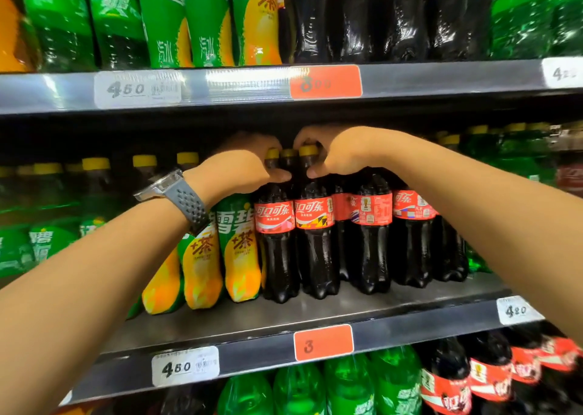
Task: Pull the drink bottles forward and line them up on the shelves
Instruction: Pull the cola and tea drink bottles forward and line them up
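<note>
On the middle shelf [315, 317] stand dark cola bottles with red labels and yellow caps. My left hand [243, 168], with a grey watch on its wrist, grips the neck of the leftmost cola bottle [277, 250]. My right hand [334, 152] grips the neck of the cola bottle [315, 244] beside it. Both bottles stand upright, set back from the shelf's front edge. More cola bottles [372, 241] stand to the right, partly behind my right forearm. Green and yellow tea-soda bottles [239, 257] stand just left of the cola.
The upper shelf [220, 86] carries green bottles and cola, with white and orange price tags on its rail. Its underside hangs close above my hands. The shelf below holds green bottles [347, 386] and cola [448, 380]. An orange tag [323, 342] marks the middle rail.
</note>
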